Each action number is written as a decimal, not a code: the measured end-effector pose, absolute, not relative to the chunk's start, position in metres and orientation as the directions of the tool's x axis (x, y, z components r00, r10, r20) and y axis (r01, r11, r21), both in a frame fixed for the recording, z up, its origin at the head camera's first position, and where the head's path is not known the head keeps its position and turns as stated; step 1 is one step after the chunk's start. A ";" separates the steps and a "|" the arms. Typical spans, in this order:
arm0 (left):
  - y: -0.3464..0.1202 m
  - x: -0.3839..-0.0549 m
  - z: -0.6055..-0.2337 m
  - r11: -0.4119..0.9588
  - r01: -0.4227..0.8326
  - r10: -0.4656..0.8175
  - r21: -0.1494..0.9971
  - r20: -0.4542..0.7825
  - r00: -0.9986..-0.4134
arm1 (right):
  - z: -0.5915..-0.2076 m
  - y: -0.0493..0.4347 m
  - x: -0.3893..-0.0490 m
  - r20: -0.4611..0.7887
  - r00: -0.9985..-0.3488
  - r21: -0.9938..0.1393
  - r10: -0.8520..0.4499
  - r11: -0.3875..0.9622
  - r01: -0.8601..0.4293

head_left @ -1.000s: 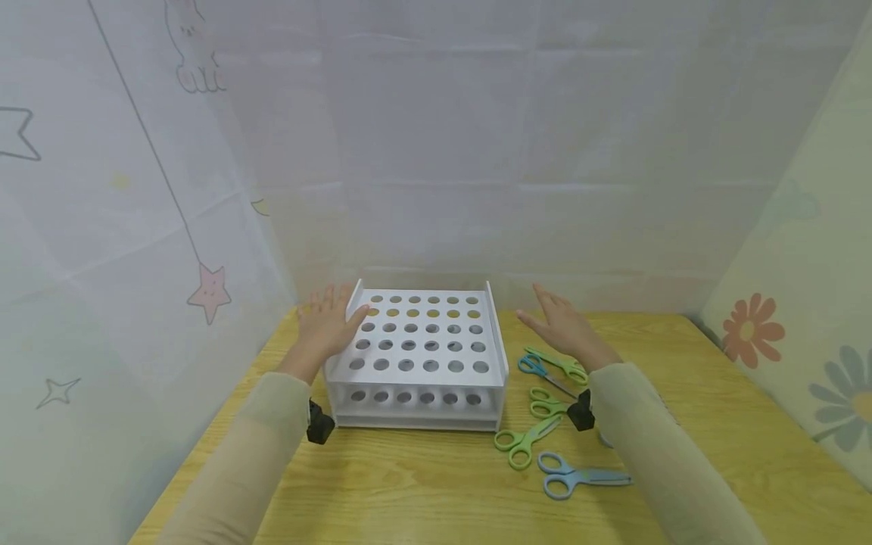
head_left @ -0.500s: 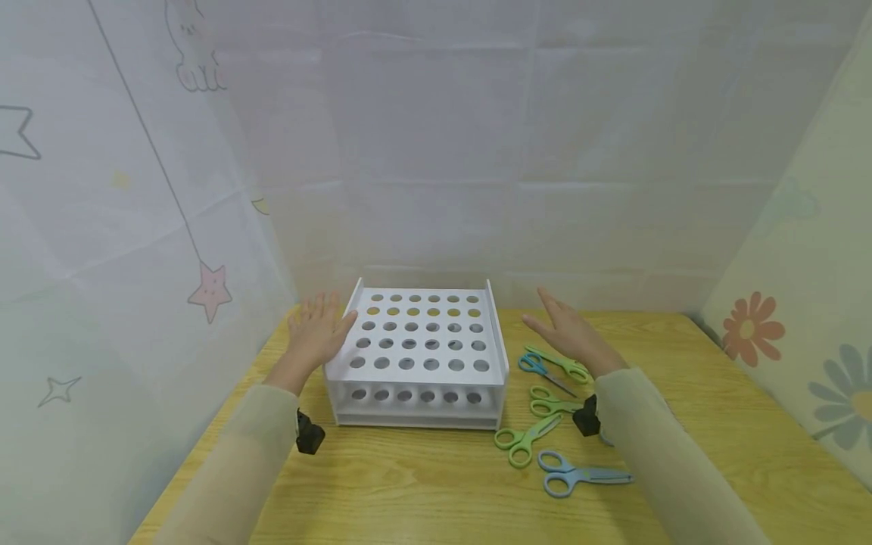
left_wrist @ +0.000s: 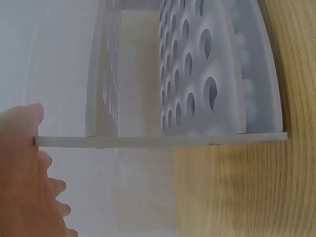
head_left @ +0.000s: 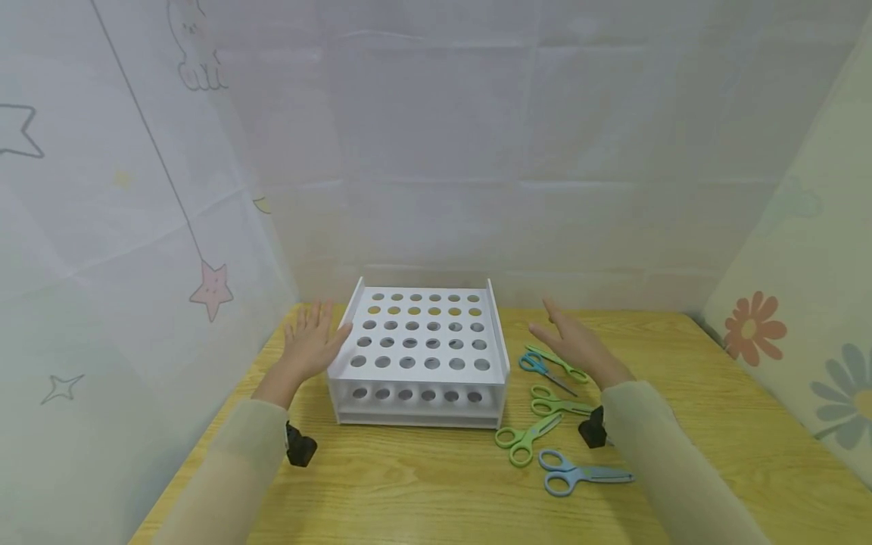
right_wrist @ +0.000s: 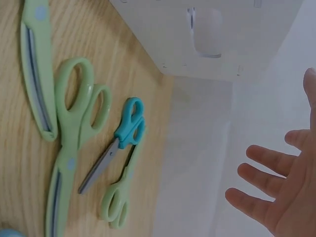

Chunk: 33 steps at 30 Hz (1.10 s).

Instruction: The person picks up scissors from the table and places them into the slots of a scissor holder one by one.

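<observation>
A white tiered rack (head_left: 418,418) with rows of round holes stands in the middle of the table. My left hand (head_left: 308,347) is open with fingers spread at its left side, the thumb overlapping the side panel's top edge in the head view. In the left wrist view, the hand (left_wrist: 22,182) lies right at the end of that panel, holding nothing. To the rack's right, my right hand (head_left: 579,344) is raised apart from it, fingers extended, palm turned inward. Teal-handled scissors (right_wrist: 123,132) and several green scissors (right_wrist: 73,108) lie below it.
Light-blue scissors (head_left: 575,476) lie near the table's front right, beside green scissors (head_left: 524,439) at the rack's front right corner. The wooden table (head_left: 409,492) is enclosed by a pale back curtain (head_left: 436,189) and printed side sheets.
My left hand has drawn leftward and back toward me, away from over the rack. The right hand has shifted slightly right and back. Rack and scissors have stayed in place.
</observation>
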State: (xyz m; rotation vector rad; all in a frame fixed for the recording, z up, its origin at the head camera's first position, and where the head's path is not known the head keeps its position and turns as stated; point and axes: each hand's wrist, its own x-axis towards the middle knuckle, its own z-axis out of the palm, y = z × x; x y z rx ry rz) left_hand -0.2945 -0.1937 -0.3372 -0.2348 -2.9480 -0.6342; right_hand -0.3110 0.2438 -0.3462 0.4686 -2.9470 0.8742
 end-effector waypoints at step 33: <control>-0.196 -0.289 -0.361 0.872 0.287 0.166 0.396 0.314 -0.935 | -0.398 0.256 -0.303 0.027 -0.947 -0.584 -0.321 0.764 -0.275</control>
